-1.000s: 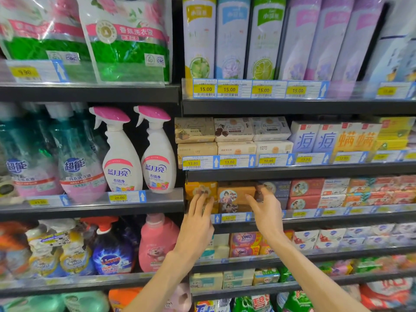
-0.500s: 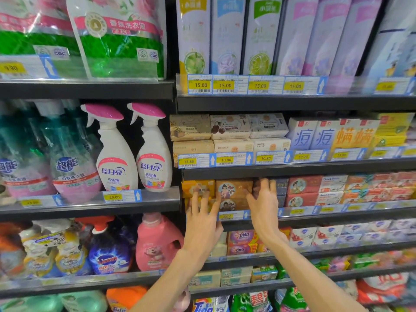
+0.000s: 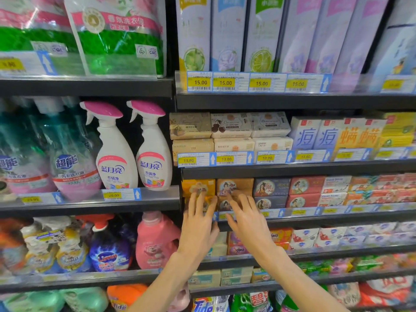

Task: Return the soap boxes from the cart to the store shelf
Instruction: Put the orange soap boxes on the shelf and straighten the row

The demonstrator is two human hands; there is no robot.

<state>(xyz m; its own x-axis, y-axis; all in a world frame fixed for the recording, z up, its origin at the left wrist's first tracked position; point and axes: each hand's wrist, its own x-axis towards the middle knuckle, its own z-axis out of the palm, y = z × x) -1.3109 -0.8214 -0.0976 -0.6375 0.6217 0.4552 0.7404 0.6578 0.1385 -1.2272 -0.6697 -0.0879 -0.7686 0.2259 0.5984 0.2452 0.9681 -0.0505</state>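
Yellow soap boxes (image 3: 198, 186) and tan soap boxes (image 3: 235, 185) with a round portrait stand stacked at the left end of a dark store shelf (image 3: 315, 218). My left hand (image 3: 199, 224) reaches up with straight fingers whose tips touch the yellow boxes. My right hand (image 3: 246, 218) has its fingers spread and straight against the front of the tan boxes. Neither hand grips anything. The lower boxes of both stacks are partly hidden by my fingers. No cart is in view.
Grey (image 3: 271, 188) and red (image 3: 306, 185) soap boxes continue the row to the right. Beige soap boxes (image 3: 229, 126) fill the shelf above. Spray bottles (image 3: 153, 149) and detergent bottles (image 3: 155, 242) fill the left bay. Price tag strips line each shelf edge.
My right hand has moved left from the grey boxes onto the tan boxes. Both hands have pushed a little further in toward the shelf, now close together.
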